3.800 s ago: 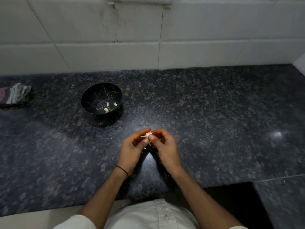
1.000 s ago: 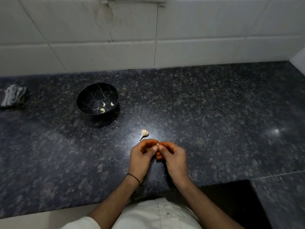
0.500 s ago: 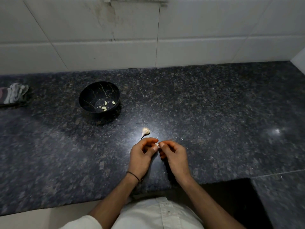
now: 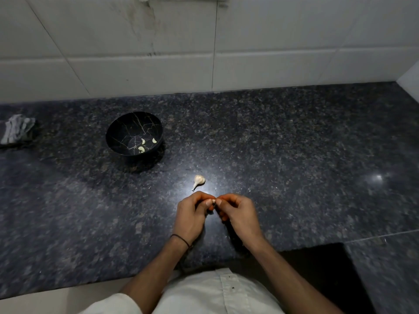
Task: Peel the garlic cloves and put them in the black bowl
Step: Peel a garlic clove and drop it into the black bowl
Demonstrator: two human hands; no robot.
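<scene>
A black bowl [image 4: 118,130] with thin pale veins stands on the dark granite counter at the left, holding three peeled cloves [image 4: 141,148]. A small garlic bulb [image 4: 199,180] with its stem lies on the counter just beyond my hands. My left hand [image 4: 192,214] and my right hand [image 4: 240,214] meet fingertip to fingertip, both pinching a tiny garlic clove [image 4: 213,201], which is mostly hidden between the fingers.
A crumpled grey cloth [image 4: 18,129] lies at the far left by the wall. White tiles [image 4: 272,53] back the granite counter [image 4: 294,155]. The counter's front edge runs close to my body, with a dark gap [image 4: 317,268] at the lower right.
Earlier both hands held the bulb; it now lies on the counter, and my hands have drawn nearer to me, pinching a single clove. Over the last second little has moved.
</scene>
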